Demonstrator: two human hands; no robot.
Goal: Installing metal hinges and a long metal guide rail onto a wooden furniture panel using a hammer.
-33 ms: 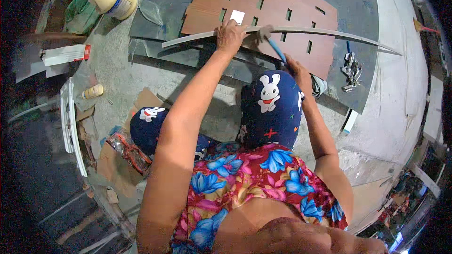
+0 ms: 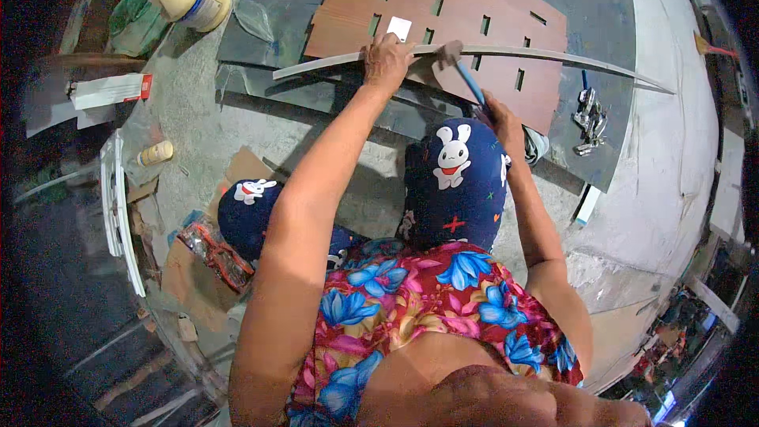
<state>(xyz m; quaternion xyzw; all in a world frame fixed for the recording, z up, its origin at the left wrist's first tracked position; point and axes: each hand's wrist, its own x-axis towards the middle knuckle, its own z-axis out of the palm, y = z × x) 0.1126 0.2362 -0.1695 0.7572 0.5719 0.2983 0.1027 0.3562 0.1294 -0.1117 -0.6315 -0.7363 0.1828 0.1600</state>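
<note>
My left hand (image 2: 386,65) is closed on a long, narrow pale strip (image 2: 569,54) that lies across a reddish-brown wooden panel (image 2: 458,4). The panel has several small rectangular slots. In my right hand (image 2: 500,119) is a hammer (image 2: 468,79) with a blue handle. Its blurred head is close to the strip, just right of my left hand; I cannot tell whether it touches. A small white card (image 2: 398,28) lies on the panel beyond my left fingers.
Beneath the panel are dark grey boards (image 2: 593,0). Metal fittings (image 2: 589,121) lie to the right. A large cream jug with a blue cap (image 2: 190,0), a white-and-red box (image 2: 111,91) and a small bottle (image 2: 156,153) are on the left. Cardboard (image 2: 186,277) is near my knee.
The hammer head has shifted slightly to the right, and my right hand a little with it. My left hand and the strip stay in place.
</note>
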